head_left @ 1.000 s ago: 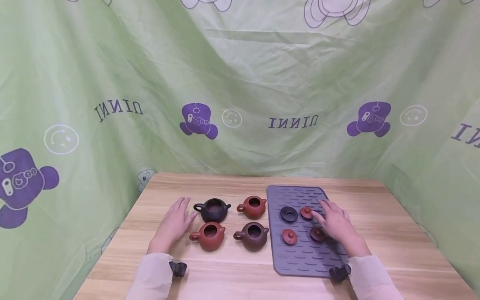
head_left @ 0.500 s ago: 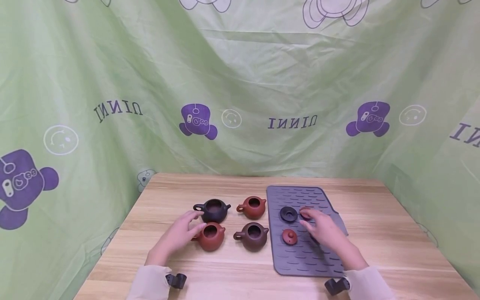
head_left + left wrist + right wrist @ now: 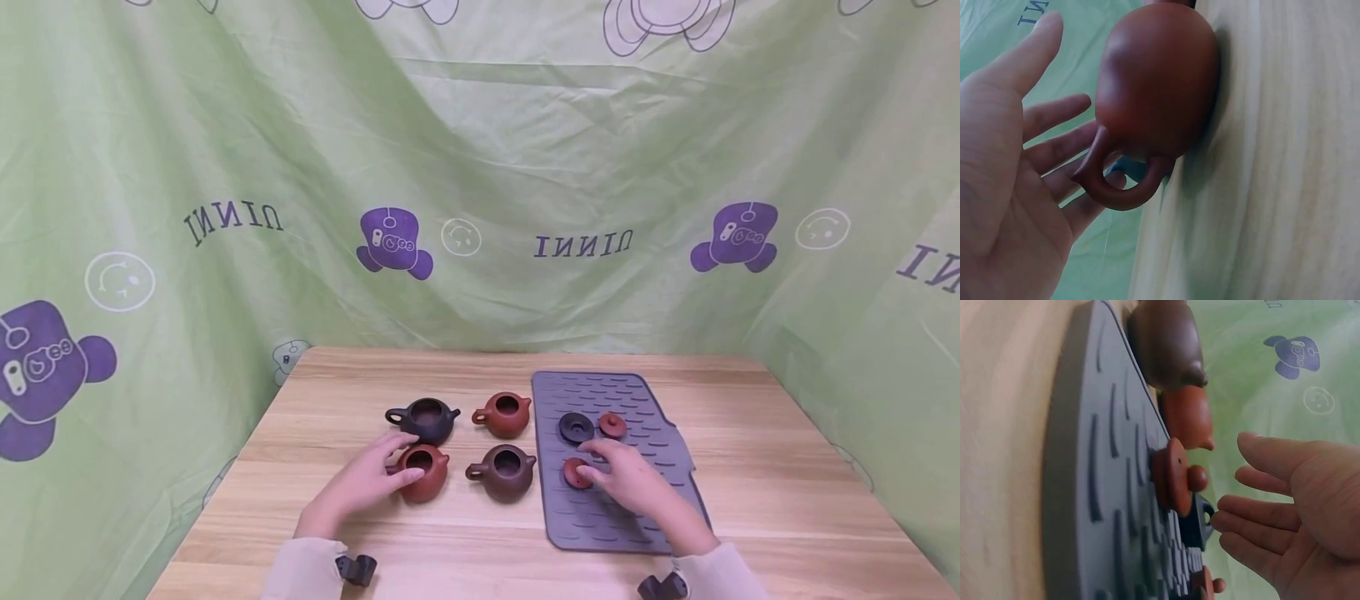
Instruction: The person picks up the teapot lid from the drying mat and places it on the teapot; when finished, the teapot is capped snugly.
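Note:
My left hand hovers by the front-left red teapot, its fingers spread. In the left wrist view a gap shows between the thumb and the teapot's body; the fingers lie beyond its handle, and contact cannot be told. Over on the mat, my right hand reaches above a red lid. The right wrist view shows its fingers apart from that knobbed lid. A dark lid and a second red lid lie behind; the dark red lid is hidden beneath the right hand.
A black teapot stands behind the front-left one. To their right are a smaller red teapot and a brown teapot, both lidless. The grey ridged mat covers the table's right part. A green curtain hangs behind.
My left hand has moved right and toward the front-left red teapot. My right hand has shifted left and nearer, from beside the back red lid to over the front one. Teapots and visible lids stay put.

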Available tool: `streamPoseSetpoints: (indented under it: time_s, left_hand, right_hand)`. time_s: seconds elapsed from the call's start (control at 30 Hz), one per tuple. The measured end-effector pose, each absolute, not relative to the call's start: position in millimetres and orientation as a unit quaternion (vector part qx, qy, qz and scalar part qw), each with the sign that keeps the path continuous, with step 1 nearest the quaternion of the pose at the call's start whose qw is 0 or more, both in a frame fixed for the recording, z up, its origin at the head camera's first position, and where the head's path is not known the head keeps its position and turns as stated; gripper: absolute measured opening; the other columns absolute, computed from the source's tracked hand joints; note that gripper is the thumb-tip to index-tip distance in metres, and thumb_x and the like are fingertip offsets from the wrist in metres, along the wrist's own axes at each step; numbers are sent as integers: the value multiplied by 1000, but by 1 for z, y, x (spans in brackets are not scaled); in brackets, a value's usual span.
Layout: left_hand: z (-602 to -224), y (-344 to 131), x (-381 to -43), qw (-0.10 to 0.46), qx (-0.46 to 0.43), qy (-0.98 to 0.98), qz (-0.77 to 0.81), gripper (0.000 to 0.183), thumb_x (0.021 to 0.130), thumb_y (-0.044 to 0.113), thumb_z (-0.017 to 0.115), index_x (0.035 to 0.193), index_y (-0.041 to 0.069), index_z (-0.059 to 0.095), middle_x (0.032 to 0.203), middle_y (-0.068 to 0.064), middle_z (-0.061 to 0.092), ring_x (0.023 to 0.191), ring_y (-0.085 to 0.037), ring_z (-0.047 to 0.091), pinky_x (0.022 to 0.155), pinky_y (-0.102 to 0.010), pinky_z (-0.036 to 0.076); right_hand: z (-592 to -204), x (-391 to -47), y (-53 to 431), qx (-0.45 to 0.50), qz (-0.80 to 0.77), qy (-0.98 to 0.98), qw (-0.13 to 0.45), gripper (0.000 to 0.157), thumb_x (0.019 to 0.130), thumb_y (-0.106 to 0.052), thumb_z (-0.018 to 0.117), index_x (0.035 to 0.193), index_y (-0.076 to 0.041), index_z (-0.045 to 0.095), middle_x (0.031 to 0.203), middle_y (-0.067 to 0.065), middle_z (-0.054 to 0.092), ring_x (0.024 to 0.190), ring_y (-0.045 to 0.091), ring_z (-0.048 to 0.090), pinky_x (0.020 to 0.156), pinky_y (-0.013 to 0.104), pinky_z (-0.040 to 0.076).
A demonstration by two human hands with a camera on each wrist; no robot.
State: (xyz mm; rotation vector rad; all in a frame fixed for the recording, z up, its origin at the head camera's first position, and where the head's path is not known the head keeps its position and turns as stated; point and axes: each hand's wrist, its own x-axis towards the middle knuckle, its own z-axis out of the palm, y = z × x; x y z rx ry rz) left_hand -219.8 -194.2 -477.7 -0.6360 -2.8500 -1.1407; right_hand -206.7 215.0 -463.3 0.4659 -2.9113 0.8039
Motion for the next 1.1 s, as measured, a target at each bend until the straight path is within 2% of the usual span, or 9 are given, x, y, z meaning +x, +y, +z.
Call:
streamPoseSetpoints:
  time_s: [0.37,0.7,0.9,1.1]
  left_hand:
    - [-485,-195,-219,16,-219,-905,-363,60,81,39,79,127,4,60,134,-16,54,125,-35,47,104,-52,36]
    - [-488,-195,-218,10,-193,-897,-397,62,78,32,82,128,3,60,132,-16,55,121,-35,51,102,-52,38]
    - [-497,-197,-218,14,-174,-883,-436,64,76,31,84,128,1,61,132,-18,55,124,-39,48,103,-55,36]
    - [-502,-197,-219,20,-176,-865,-470,59,76,25,85,126,3,62,129,-13,57,116,-33,56,98,-46,44]
  right_hand:
    - [-478,-207,211,215,259,-938,78,17,81,-18,80,95,-20,70,92,-11,65,91,12,61,83,39,51]
    - [-481,-209,211,204,246,-943,90,20,79,-14,81,96,-16,70,95,-4,67,94,19,63,85,42,51]
    - [-488,-212,213,196,261,-941,89,20,78,-11,81,94,-16,70,93,-5,66,91,16,63,83,40,52]
    - [-490,-212,214,143,304,-940,67,20,77,-9,82,91,-18,70,90,-7,66,86,14,63,81,39,53]
